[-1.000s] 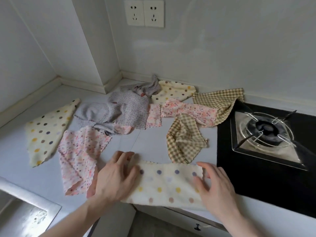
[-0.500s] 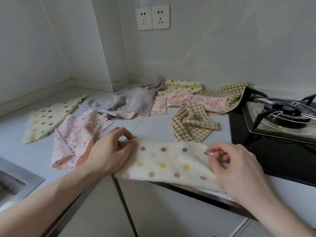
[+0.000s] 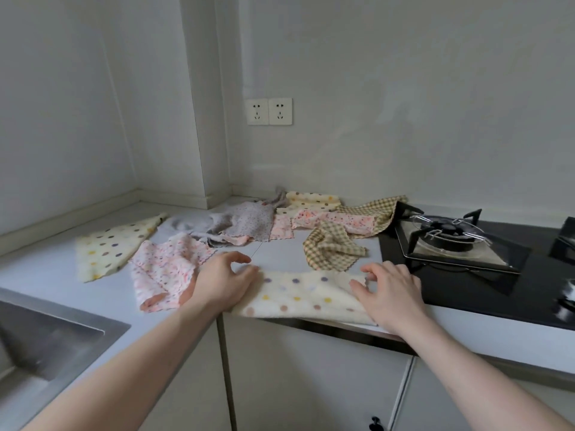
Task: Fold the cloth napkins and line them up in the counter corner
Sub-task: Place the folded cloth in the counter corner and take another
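fingers (image 3: 241,259) of the left hand (image 3: 222,283) are curled, tips down on the left end of the cream polka-dot napkin (image 3: 306,293); whether they pinch the cloth or only press it, cannot tell. over on the other end, the right hand (image 3: 390,293) lies on top with its fingers loosely bent and a little apart, pressing the cloth down, no clear pinch there either. that napkin sits folded into a long strip at the front edge of the bench (image 3: 46,269), its near edge hanging just over the lip, above the cabinet doors (image 3: 311,377).

only the head view here, so on around it: touching the left hand, a crumpled pink floral napkin (image 3: 165,269). further left, a second cream dotted napkin (image 3: 109,247) lies flat, apart from the rest. behind, toward the corner, a grey dotted napkin (image 3: 239,223) is bunched up, with another cream one (image 3: 311,199) against the wall and a pink one (image 3: 336,220) beside it. a checked napkin (image 3: 333,248) is heaped just behind the strip, and a second checked one (image 3: 373,209) drapes onto the edge of the black gas hob (image 3: 451,275). steel sink (image 3: 53,337) at lower left, twin wall sockets (image 3: 269,111) above the pile.
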A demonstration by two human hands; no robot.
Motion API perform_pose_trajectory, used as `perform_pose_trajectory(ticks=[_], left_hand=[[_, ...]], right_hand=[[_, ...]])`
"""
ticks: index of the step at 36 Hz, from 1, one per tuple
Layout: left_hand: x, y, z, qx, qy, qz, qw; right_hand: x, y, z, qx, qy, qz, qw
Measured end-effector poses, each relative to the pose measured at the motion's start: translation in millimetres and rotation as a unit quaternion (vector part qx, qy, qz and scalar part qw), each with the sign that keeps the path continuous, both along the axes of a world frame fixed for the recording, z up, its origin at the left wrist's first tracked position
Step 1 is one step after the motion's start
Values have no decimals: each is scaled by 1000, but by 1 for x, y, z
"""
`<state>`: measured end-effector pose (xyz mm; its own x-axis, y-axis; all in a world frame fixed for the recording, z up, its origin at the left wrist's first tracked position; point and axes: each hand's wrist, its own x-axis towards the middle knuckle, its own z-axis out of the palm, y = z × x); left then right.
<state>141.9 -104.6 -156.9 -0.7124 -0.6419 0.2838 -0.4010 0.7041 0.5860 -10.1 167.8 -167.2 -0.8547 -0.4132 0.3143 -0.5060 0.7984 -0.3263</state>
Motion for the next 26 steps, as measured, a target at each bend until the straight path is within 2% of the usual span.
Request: perform_pose_trajectory(ticks=[4,9,13,18,21,26], left_hand=[[2,4,1,-28,-44,-1,999],[6,2,2,2,-20,-12,1000],[6,-2,-1,23,25,-50,998],[9,-4,-1,47,30,-65,996],[11,0,1,84,41,-92,991],[15,3,5,86,43,-106,990]], right_hand=[[3,-2,1,24,-5,-8,1000],[7,0,3,-5,-16,1,1000],[14,2,6,-67,-14,20,997],[19,8,18,-214,-105,39,970],[19,11,34,-243,-130,34,961],[20,7,67,-250,-168,21,953]])
